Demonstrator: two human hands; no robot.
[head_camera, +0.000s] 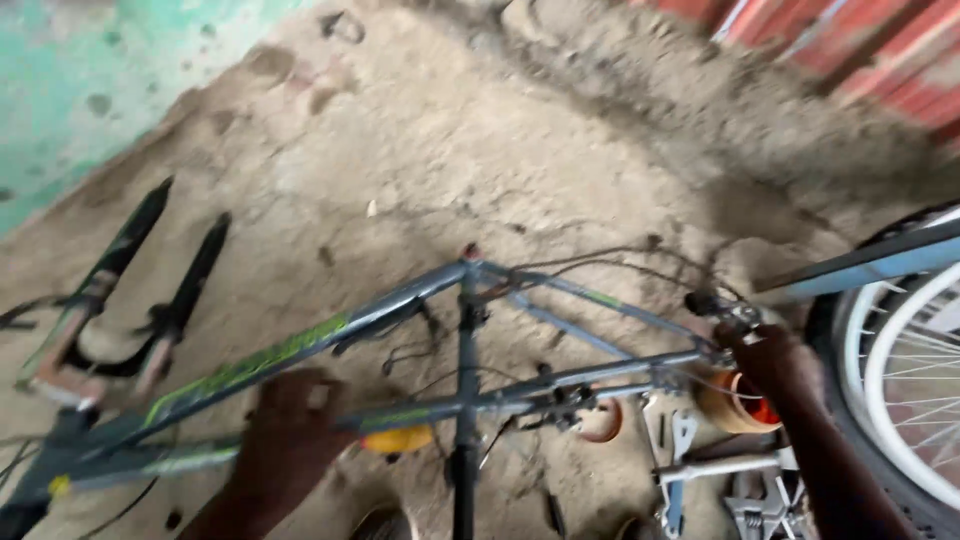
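Observation:
A grey bicycle frame (560, 385) with green markings lies across the dirt ground, wheels off. My left hand (285, 430) grips its lower tube near the front part. My right hand (775, 365) holds the rear end of the frame by the dropout, where thin cables trail off. A suspension fork (140, 300) sticks out from the frame's front end at the left. The picture is blurred.
A bicycle wheel (895, 400) with white rim stands at the right edge. Wrenches and tools (700, 465) lie on the ground under the frame's rear, next to an orange round container (740, 405). A green wall is at top left, red bricks at top right.

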